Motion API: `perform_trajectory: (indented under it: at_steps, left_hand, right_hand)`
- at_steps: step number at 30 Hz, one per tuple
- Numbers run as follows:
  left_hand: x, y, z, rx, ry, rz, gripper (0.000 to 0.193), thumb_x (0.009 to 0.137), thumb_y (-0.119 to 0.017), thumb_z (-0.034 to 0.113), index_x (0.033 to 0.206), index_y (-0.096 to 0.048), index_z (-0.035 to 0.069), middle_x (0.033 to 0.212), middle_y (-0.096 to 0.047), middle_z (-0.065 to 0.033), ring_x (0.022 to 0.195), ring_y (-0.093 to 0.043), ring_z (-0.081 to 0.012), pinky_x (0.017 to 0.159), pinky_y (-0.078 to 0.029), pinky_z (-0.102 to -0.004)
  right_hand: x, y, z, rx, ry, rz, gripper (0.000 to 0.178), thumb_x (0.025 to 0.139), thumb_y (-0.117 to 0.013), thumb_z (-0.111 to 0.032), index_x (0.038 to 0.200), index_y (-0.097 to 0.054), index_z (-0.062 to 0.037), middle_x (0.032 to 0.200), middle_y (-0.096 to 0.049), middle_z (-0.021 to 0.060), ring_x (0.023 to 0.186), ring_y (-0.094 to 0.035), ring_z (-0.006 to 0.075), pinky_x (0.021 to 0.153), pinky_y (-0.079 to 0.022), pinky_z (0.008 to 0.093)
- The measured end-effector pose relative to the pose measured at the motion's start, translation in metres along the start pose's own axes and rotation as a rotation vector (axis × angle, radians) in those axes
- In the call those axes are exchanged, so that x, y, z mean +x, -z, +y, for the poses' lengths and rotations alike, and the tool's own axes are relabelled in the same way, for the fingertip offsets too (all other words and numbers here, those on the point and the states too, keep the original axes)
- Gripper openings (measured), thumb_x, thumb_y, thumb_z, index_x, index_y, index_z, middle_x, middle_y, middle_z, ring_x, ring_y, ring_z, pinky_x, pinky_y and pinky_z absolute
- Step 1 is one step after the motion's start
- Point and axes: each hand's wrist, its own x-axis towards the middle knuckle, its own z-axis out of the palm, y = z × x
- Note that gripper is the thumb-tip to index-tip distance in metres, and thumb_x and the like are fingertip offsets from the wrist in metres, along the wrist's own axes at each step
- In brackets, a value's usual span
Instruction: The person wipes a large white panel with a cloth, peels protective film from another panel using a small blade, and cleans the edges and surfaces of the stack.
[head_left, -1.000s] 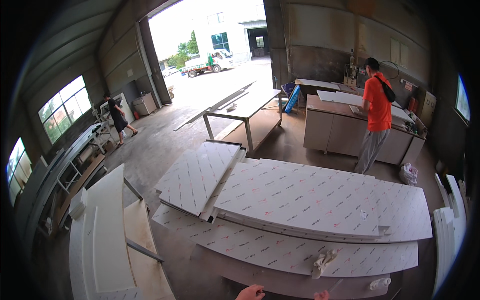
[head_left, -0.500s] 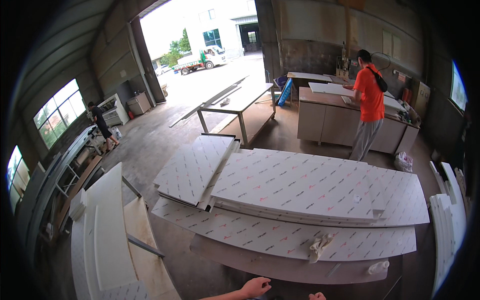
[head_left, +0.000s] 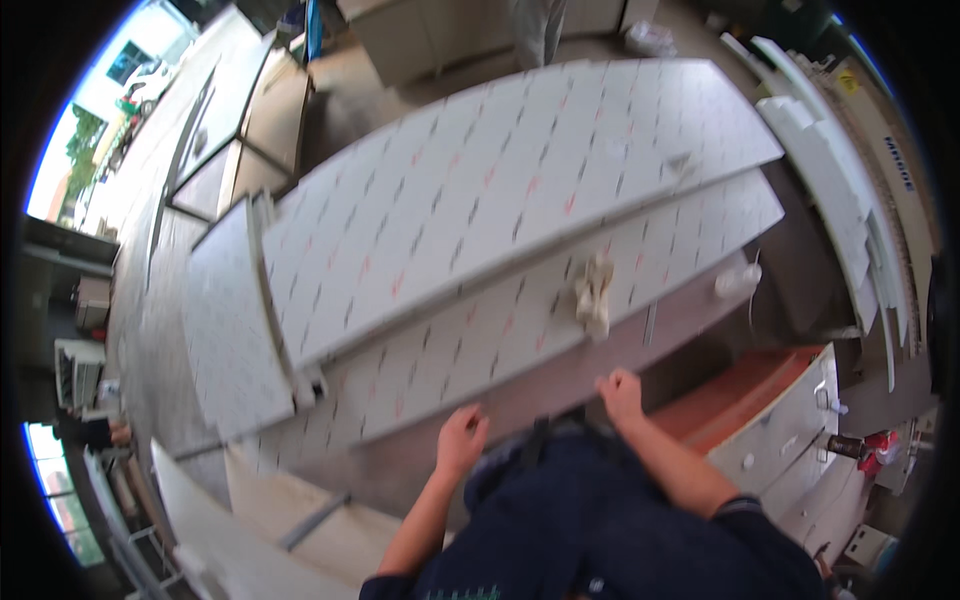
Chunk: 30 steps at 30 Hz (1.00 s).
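Observation:
My left hand [head_left: 463, 437] hovers by the near edge of the stacked boards, its fingers curled in and nothing seen in them. To its right, my right hand [head_left: 622, 393] is closed in a loose fist over the brownish lower board [head_left: 545, 390], and it seems to hold nothing. Beyond both hands lie large white panels [head_left: 450, 215] under film printed with small dark and red marks. A crumpled off-white cloth [head_left: 594, 295], perhaps a work glove, rests on the lower white panel's near edge. A crumpled clear plastic piece [head_left: 737, 281] sits farther right.
A smaller white panel [head_left: 232, 325] lies at the stack's left end. Long white strips [head_left: 825, 190] stand along the right. Beside my right arm is a white cabinet piece with a reddish inside [head_left: 745, 395]. A metal-framed table [head_left: 270, 120] stands far left; a person's legs [head_left: 537, 30] show at the top.
My view has tilted down and turned, so the panels appear slanted and closer. Both forearms and hands now show fully. Of the person in orange, only the legs remain in view.

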Motion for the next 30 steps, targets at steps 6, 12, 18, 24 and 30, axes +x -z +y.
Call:
perform_trajectory:
  at_steps: [6, 12, 18, 24, 30]
  left_hand:
    - [0.049, 0.053, -0.012, 0.01, -0.042, 0.086, 0.018, 0.081, -0.064, 0.011, 0.094, -0.061, -0.002, 0.077, -0.061, -0.0134, 0.071, -0.059, -0.0244, 0.069, -0.048, -0.0328]
    - [0.051, 0.048, -0.017, 0.031, -0.057, -0.063, 0.021, 0.081, -0.064, 0.01, 0.099, -0.061, -0.002, 0.08, -0.063, -0.0124, 0.073, -0.06, -0.0235, 0.07, -0.048, -0.0322]
    - [0.047, 0.046, -0.01, 0.085, -0.118, -0.167, 0.019, 0.08, -0.063, 0.008, 0.097, -0.061, -0.001, 0.081, -0.063, -0.0124, 0.074, -0.061, -0.0258, 0.069, -0.049, -0.0338]
    - [0.072, 0.051, 0.016, 0.122, -0.124, -0.018, 0.017, 0.079, -0.063, 0.006, 0.093, -0.061, -0.002, 0.08, -0.062, -0.0128, 0.073, -0.06, -0.0276, 0.068, -0.049, -0.0348]
    - [0.122, 0.032, 0.086, 0.218, -0.297, 0.077, 0.016, 0.078, -0.062, 0.004, 0.093, -0.061, -0.002, 0.08, -0.061, -0.0125, 0.075, -0.06, -0.0289, 0.069, -0.048, -0.0353]
  right_hand:
    - [0.026, -0.018, -0.021, -0.026, -0.028, 0.139, 0.025, 0.071, -0.071, -0.015, 0.066, -0.051, -0.0024, 0.058, -0.054, 0.0092, 0.053, -0.049, 0.0204, 0.054, -0.043, 0.0332]
    - [0.062, 0.003, 0.029, -0.198, -0.212, 0.436, 0.023, 0.075, -0.069, -0.018, 0.091, -0.065, -0.0015, 0.077, -0.066, 0.012, 0.074, -0.065, 0.0251, 0.07, -0.051, 0.0339]
    - [0.114, 0.03, 0.016, -0.362, -0.472, 0.398, 0.036, 0.077, -0.069, -0.025, 0.106, -0.062, -0.0051, 0.104, -0.061, 0.0153, 0.097, -0.06, 0.0299, 0.084, -0.048, 0.039]
    - [0.139, 0.039, 0.014, -0.469, -0.532, 0.356, 0.032, 0.075, -0.071, -0.028, 0.097, -0.061, -0.0062, 0.105, -0.054, 0.0153, 0.098, -0.058, 0.0331, 0.084, -0.047, 0.0411]
    - [0.15, 0.051, 0.026, -0.385, -0.478, 0.189, 0.031, 0.075, -0.069, -0.025, 0.095, -0.058, -0.0055, 0.102, -0.053, 0.015, 0.096, -0.057, 0.0329, 0.082, -0.047, 0.0417]
